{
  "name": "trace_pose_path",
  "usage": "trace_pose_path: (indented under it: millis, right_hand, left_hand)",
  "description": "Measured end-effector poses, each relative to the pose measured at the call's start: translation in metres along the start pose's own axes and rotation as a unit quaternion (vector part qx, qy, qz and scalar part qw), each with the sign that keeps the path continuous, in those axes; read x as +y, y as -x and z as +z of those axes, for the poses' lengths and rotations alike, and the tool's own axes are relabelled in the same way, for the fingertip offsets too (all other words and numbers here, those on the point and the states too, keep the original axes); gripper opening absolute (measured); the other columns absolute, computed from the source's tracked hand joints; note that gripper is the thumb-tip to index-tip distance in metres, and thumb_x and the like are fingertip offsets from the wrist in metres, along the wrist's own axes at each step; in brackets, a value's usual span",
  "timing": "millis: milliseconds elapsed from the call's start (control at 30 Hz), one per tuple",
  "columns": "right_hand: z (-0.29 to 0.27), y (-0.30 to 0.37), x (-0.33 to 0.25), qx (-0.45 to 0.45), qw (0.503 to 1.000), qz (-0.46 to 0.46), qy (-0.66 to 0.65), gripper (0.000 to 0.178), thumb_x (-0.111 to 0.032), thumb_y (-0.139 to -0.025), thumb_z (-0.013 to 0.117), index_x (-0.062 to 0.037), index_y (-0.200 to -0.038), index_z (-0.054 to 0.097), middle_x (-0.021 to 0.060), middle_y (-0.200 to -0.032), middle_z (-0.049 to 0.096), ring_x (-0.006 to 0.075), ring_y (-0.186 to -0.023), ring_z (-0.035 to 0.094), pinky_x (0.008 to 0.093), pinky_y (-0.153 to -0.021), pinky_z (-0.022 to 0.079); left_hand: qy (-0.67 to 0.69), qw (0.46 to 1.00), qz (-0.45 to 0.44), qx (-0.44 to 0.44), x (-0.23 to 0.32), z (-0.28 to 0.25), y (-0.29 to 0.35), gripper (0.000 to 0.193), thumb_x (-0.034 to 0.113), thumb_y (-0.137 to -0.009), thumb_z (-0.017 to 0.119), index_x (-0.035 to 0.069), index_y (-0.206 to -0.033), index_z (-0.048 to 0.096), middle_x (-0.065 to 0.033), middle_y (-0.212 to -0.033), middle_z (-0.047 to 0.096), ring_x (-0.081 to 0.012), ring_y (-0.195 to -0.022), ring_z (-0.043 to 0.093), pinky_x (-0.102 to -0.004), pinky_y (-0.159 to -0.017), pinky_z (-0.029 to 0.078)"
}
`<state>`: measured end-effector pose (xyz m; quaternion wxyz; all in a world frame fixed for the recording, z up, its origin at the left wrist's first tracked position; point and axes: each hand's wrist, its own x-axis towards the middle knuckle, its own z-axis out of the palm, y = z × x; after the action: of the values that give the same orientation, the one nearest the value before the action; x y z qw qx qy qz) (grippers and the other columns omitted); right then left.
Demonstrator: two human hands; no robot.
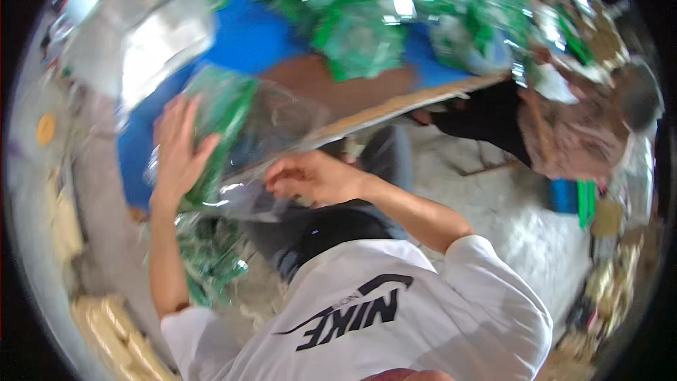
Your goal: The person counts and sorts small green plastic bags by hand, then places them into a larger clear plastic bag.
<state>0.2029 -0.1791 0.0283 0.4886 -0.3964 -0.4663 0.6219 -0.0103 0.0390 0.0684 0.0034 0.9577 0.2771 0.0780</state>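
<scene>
A clear, glossy plastic bag (231, 114) with a broad green band lies at the near left edge of the blue-topped table (254, 35), its near end reaching past the edge. Its film is thin and creased, with white glints. The green band, its long axis, runs away from the person, the far end leaning right; transparent film spreads rightward from it. The left hand (180, 147) lies on the bag, palm down, fingers extended. The right hand (310, 175) is half curled beside the film; blur hides whether it grips any.
</scene>
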Motion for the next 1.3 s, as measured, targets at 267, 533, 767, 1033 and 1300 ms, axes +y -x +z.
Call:
trace_pose_path:
  millis: [267, 533, 767, 1033, 1300]
  right_hand:
    - [-0.250, 0.126, -0.094, 0.716, 0.408, -0.041, 0.565, 0.125, -0.055, -0.063, 0.089, 0.0046, -0.151, 0.023, 0.0337, -0.146, 0.037, 0.0409, -0.139, 0.037, 0.0459, -0.114, 0.033]
    - [-0.433, 0.204, -0.092, 0.720, 0.450, 0.143, 0.508, 0.065, -0.064, -0.086, 0.057, -0.0049, -0.108, 0.073, 0.0266, -0.101, 0.071, 0.0411, -0.097, 0.069, 0.0510, -0.087, 0.051]
    - [-0.342, 0.149, -0.138, 0.720, 0.584, -0.179, 0.328, 0.044, -0.028, -0.096, 0.067, 0.0019, -0.127, 0.064, 0.0131, -0.120, 0.069, 0.0229, -0.103, 0.064, 0.0373, -0.091, 0.051]
    - [-0.183, 0.027, -0.125, 0.259, 0.891, -0.101, 0.359, 0.023, -0.022, -0.095, 0.069, -0.0013, -0.105, 0.073, 0.0016, -0.092, 0.070, 0.0104, -0.083, 0.059, 0.0290, -0.076, 0.048]
    - [-0.115, -0.030, -0.031, 0.106, 0.975, -0.091, 0.172, 0.098, -0.018, -0.078, 0.085, -0.0053, -0.153, 0.024, 0.0127, -0.148, 0.046, 0.0207, -0.135, 0.045, 0.0388, -0.112, 0.041]
  left_hand:
    - [0.024, 0.998, 0.030, 0.046, 0.001, 0.021, -0.020, 0.083, 0.058, -0.091, 0.059, 0.013, -0.155, 0.033, -0.0135, -0.161, 0.028, -0.0387, -0.148, 0.025, -0.0565, -0.120, 0.014]
    - [-0.052, 0.997, 0.005, 0.053, 0.073, 0.047, -0.016, 0.062, 0.041, -0.099, 0.052, 0.022, -0.155, 0.032, -0.0081, -0.163, 0.024, -0.0352, -0.150, 0.021, -0.0655, -0.118, 0.011]
    - [-0.081, 0.996, -0.013, -0.029, -0.015, 0.027, -0.003, 0.054, 0.023, -0.101, 0.051, 0.024, -0.153, 0.035, -0.0032, -0.164, 0.023, -0.0341, -0.151, 0.019, -0.0651, -0.119, 0.012]
    - [0.525, 0.842, 0.022, 0.121, 0.100, 0.008, -0.074, 0.153, 0.055, -0.056, 0.092, 0.007, -0.157, -0.012, -0.0255, -0.163, -0.005, -0.0372, -0.152, 0.001, -0.0488, -0.124, 0.010]
    - [0.610, 0.791, -0.044, 0.003, 0.087, 0.070, -0.071, 0.097, 0.013, -0.066, 0.088, 0.002, -0.146, 0.035, -0.0120, -0.140, 0.048, -0.0225, -0.133, 0.043, -0.0370, -0.114, 0.033]
